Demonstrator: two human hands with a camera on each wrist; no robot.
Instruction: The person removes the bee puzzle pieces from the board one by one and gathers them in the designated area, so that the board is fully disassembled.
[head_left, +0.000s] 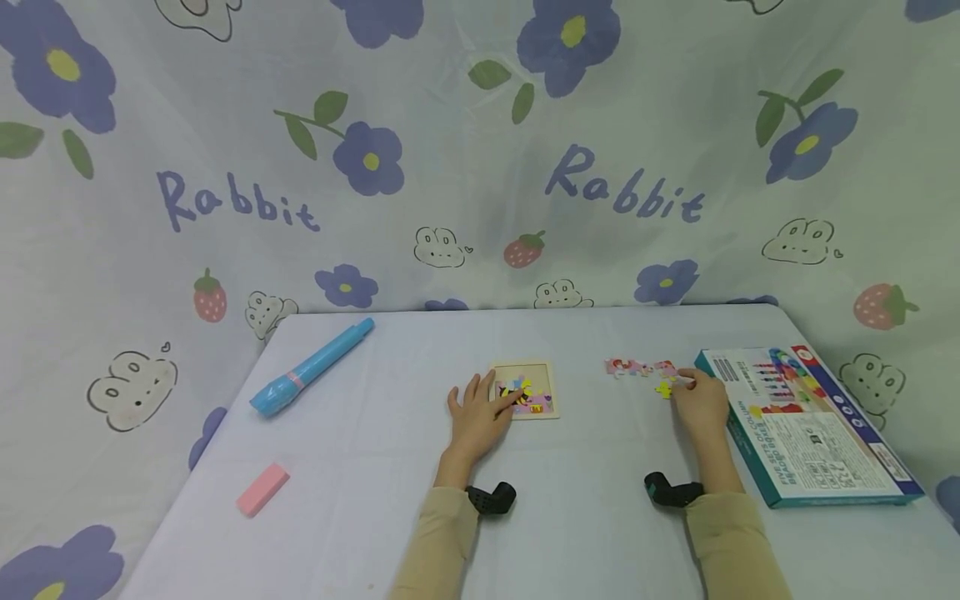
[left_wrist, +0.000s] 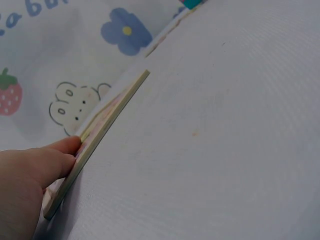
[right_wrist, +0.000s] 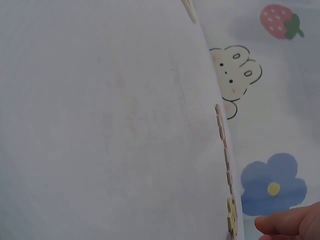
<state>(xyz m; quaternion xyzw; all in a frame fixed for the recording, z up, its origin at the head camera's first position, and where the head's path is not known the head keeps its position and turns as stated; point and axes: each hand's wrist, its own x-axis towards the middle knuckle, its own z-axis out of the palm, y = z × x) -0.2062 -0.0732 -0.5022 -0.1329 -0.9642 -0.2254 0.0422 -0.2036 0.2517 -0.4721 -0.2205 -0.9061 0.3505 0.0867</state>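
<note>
Both forearms extend forward from the bottom edge of the head view, each in a tan sleeve with a black wrist-mounted unit at the cuff. The left hand (head_left: pixel 480 417) lies palm down, fingers spread and mostly straight, thumb angled out to the right. The right hand (head_left: pixel 699 400) is also palm down, knuckles up, with fingers drawn together and bent at the tips; whether the fingertips pinch anything cannot be confirmed. The hands are well apart.
</note>
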